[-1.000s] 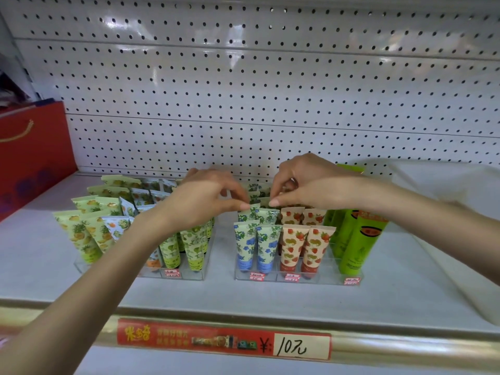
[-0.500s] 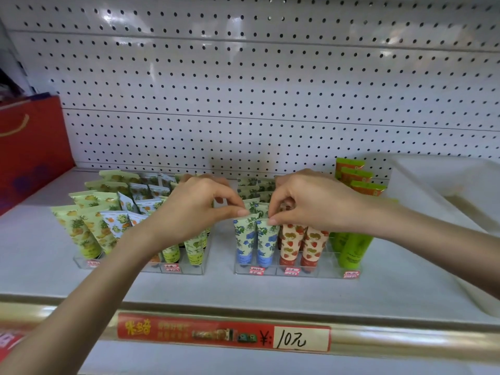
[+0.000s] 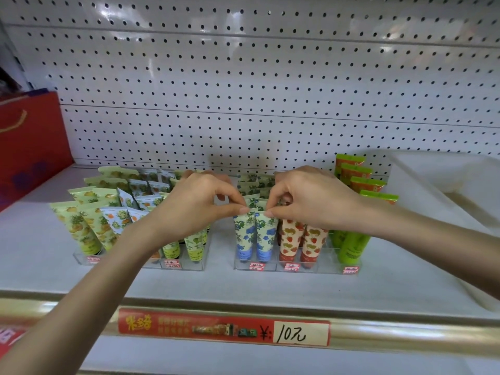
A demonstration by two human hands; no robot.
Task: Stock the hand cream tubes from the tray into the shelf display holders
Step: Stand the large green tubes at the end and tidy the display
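Note:
Two clear display holders stand on the shelf: the left holder [image 3: 186, 266] with pineapple, orange and green tubes, and the right holder [image 3: 322, 269] with blue-flower, strawberry and plain green tubes. My left hand [image 3: 197, 209] pinches the top edge of the front left blue-flower tube [image 3: 244, 234]. My right hand [image 3: 311, 198] pinches the top edge of the blue-flower tube [image 3: 265, 235] beside it. Both tubes stand cap-down in the right holder's front row. Strawberry tubes [image 3: 290, 239] stand just to the right, partly under my right hand.
A white tray [image 3: 443, 185] sits at the right end of the shelf. A red gift bag [image 3: 29, 142] stands at the far left. White pegboard [image 3: 243, 90] backs the shelf. A red price strip [image 3: 224, 327] runs along the shelf's front edge.
Both hands have come forward from the back rows to the front row of blue-flower tubes and now pinch their top edges. The green tubes at the right are uncovered.

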